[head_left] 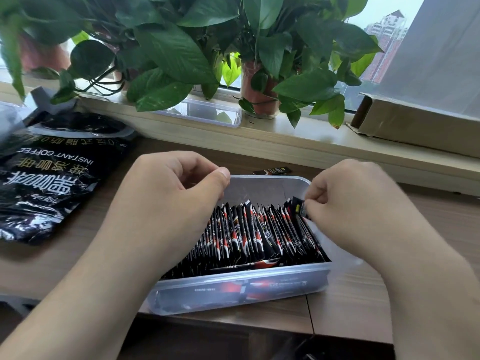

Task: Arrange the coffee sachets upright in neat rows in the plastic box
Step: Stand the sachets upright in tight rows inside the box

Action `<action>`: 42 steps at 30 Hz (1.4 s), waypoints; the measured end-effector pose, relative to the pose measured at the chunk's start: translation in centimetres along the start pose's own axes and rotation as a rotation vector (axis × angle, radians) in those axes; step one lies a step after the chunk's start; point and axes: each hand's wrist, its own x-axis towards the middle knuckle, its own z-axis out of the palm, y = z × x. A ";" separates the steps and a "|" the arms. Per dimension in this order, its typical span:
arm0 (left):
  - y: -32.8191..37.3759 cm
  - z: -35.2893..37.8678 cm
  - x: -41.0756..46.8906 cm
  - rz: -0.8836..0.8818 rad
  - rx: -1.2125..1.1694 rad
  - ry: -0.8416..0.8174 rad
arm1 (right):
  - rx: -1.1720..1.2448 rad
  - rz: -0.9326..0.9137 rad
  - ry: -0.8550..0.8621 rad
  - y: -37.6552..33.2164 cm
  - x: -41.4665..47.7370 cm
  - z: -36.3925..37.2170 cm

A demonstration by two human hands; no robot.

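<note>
The coffee sachet (301, 207), nearly upright, is pinched by the right hand (363, 203) at the row (254, 229) end nearest it; the left hand (168, 193) is curled, its hold unclear.

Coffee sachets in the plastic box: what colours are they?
The coffee sachets are black with red and white markings, clearest in the head view.

Windowsill (298, 141): leafy potted plants (181, 48); clear plastic lid (210, 113); long cardboard box (420, 126) at right
Wooden table (428, 216): crumpled black coffee bag (52, 183) at left

Translucent plastic box (233, 287), glossy foil sachets (249, 229), matt wood-grain table (345, 302)
</note>
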 end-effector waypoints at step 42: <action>-0.2 -0.1 0.0 0.006 0.021 -0.025 | -0.194 -0.062 -0.020 -0.3 0.3 1.8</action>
